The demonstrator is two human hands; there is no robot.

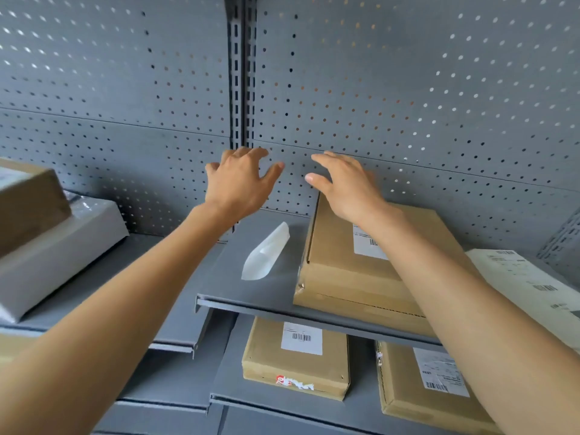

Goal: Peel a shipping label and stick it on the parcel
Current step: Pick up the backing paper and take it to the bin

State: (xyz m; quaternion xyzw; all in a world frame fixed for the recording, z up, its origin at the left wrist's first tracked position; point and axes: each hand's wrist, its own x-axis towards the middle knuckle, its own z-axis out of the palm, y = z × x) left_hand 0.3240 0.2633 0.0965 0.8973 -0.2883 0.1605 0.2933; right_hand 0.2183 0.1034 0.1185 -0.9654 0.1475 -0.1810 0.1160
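Neither grip holds anything: the left hand (238,180) and right hand (343,183) hover spread and empty above the shelf (251,296). The cardboard parcel (361,271) lies on it under the right forearm, its shipping label (368,246) apparently already stuck; crumpled backing paper (266,254) lies beside. Pressing the edges flat would likely finish well. The forearm hides part of the label.
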